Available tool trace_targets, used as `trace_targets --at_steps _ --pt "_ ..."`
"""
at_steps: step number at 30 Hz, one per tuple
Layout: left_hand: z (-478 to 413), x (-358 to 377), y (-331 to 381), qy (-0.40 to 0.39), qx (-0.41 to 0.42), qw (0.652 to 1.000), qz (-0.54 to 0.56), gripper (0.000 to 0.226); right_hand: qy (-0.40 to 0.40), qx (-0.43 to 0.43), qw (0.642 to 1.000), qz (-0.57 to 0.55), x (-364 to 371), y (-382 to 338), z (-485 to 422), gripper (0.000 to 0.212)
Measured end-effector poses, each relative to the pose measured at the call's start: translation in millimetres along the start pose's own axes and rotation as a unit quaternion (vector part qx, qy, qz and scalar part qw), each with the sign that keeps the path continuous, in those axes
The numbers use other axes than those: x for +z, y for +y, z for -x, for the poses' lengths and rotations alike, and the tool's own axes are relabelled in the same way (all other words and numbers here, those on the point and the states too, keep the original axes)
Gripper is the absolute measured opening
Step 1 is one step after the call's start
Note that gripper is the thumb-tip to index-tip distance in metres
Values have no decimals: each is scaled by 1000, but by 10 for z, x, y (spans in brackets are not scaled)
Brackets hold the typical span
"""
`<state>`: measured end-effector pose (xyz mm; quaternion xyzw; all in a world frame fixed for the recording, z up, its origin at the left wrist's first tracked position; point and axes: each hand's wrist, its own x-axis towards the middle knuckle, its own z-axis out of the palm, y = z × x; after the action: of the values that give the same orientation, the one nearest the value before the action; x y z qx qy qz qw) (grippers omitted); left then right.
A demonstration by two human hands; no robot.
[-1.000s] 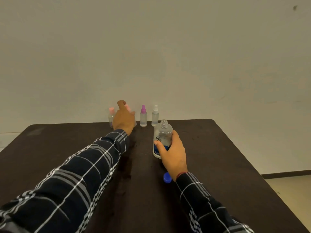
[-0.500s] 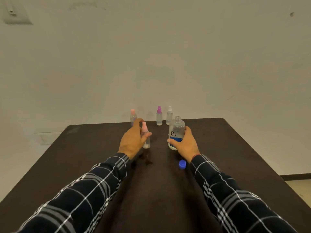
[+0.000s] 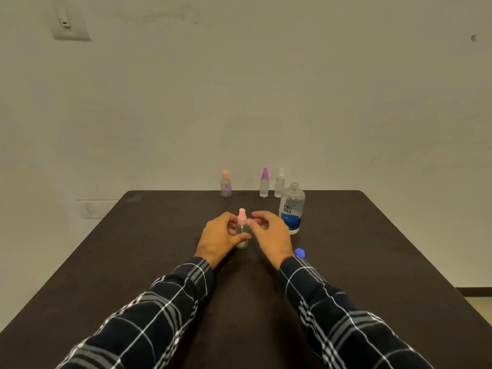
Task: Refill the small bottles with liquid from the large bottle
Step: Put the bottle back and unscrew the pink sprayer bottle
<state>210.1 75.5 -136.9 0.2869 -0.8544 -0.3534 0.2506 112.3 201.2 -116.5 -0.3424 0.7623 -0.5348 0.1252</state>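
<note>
At centre frame the left hand (image 3: 222,237) gripped the upright pink-capped small bottle (image 3: 242,231) on the tabletop (image 3: 159,249). The right hand (image 3: 271,233) curled just beside its cap; whether it touched, I cannot tell. Further right stood the uncapped large bottle (image 3: 292,207), with a blue cap (image 3: 299,252) below it.

Large bottle (image 3: 292,209): clear, blue label, uncapped, upright. Near small bottle (image 3: 242,230): clear, pink cap fitted, upright, left of it, apparently empty. Behind, upright and capped: pink-capped bottle (image 3: 225,185), magenta-capped bottle (image 3: 264,183), white-capped bottle (image 3: 279,182).
</note>
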Motion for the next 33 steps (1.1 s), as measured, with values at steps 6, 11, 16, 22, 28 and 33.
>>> trace_targets --at_steps 6,11,16,22,28,33 --pt "23 -4 16 -15 -42 998 45 32 8 34 999 -12 190 -50 -138 27" --pt "1 10 -8 -9 -43 999 20 33 7 26 999 45 249 -73 -223 26" --pt "28 26 -6 -21 -20 999 23 33 -89 -30 989 111 77 -56 -271 35" --pt "11 27 -28 -24 -27 999 16 35 -8 64 998 6 270 -75 -187 50" --pt "10 14 7 -22 -39 998 42 31 -3 57 998 -32 249 -33 -202 29" --pt "24 22 12 -24 -41 998 35 35 -63 66 994 -53 182 56 -177 54"
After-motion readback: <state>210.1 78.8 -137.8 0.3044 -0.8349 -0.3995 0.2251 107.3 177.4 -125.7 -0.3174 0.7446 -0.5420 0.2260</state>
